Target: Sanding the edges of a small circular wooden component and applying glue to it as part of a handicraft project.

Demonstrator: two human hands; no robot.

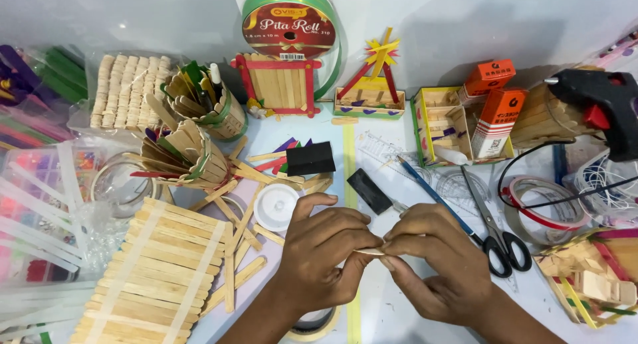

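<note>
Your left hand [325,247] and right hand [432,251] meet at centre, low over the white tabletop [412,317]. Both are closed in a fingertip grip on one pale wooden craft stick [369,251]; only a short length shows between the thumbs, lying roughly level. The rest of the stick is hidden by your fingers.

Just left of your left hand: a round white spool [276,206] among loose sticks. Further left, a flat panel of joined sticks [159,271] lies on the tabletop. Just beyond your knuckles sits a black rectangular block [369,191], and a second black block [310,158] lies farther back. Right of your right hand, black-handled scissors [495,231] lie apart from it, blades pointing away. A black glue gun [598,105] rests at far right. A tape roll [312,324] is partly under your left wrist.
</note>
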